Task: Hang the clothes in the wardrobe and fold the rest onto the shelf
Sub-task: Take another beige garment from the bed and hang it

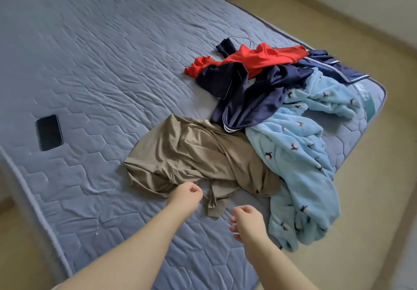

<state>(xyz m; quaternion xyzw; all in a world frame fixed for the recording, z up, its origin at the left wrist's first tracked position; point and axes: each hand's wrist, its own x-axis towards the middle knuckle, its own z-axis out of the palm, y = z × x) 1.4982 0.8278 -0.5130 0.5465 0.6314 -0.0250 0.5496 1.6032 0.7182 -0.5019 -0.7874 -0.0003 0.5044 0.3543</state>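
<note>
Grip unclear: left hand (187, 194) curled over tan garment (194, 154); right hand (246, 221) slack, empty.

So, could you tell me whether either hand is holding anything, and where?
Right hand holds nothing. Left hand curls at the near edge of the tan garment; a grip cannot be told.

Clothes heaped on the right half of a mattress (90, 53), two hands low in the frame.

Floor (372, 131) runs along the right; a phone (49, 133) lies on the mattress at the left. The front garment (191, 154) lies at centre, with the robe (300, 165) to its right, hanging over the mattress edge. The middle garment (252, 100) overlaps both from behind; the rear garment (255, 58) and a wire hanger (239, 34) lie above it. The left hand (187, 194) is at the front garment's lower edge, the right hand (246, 219) lower right, near the robe.
</note>
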